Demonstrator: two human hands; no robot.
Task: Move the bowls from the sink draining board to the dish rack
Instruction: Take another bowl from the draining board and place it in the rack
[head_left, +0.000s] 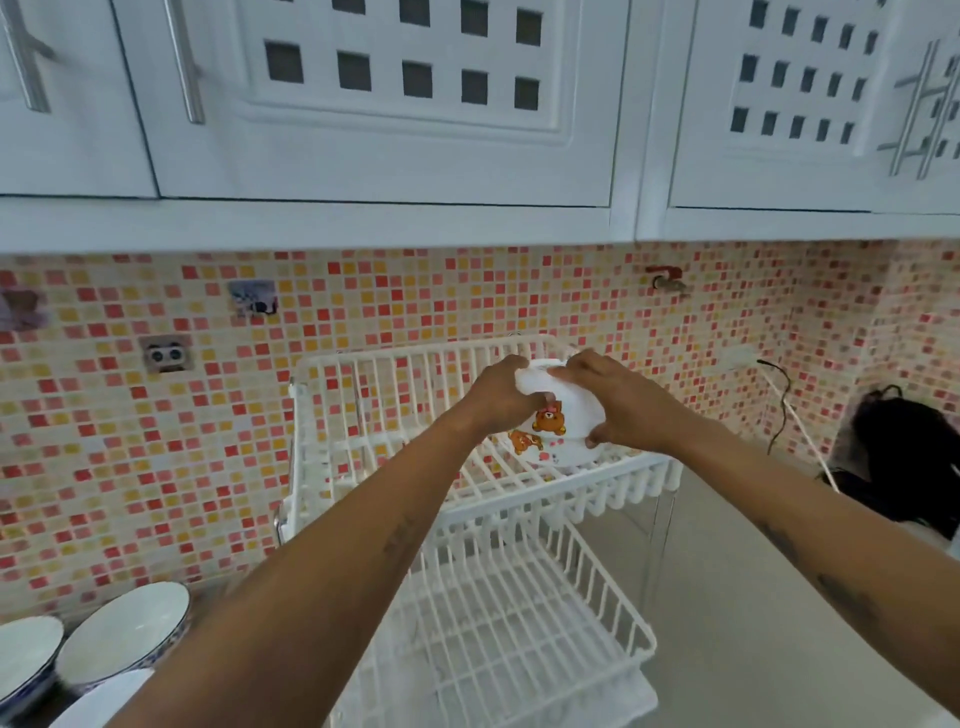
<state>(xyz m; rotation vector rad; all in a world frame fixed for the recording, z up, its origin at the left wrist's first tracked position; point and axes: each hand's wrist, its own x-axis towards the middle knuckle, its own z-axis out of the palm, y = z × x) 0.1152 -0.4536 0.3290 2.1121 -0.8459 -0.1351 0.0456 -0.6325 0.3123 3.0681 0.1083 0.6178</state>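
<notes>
A white bowl with bear pictures is upside down and tilted, resting on the upper tier of the white wire dish rack. My left hand grips its left side and my right hand grips its right side and rim. The lower tier of the rack holds nothing that I can see. At the bottom left stand three more bowls: a white bowl with a blue pattern, another one cut by the frame edge, and a plain white bowl partly behind my left forearm.
White wall cabinets hang low above the rack. The mosaic tile wall stands close behind it. A dark object and a cable lie on the grey counter to the right.
</notes>
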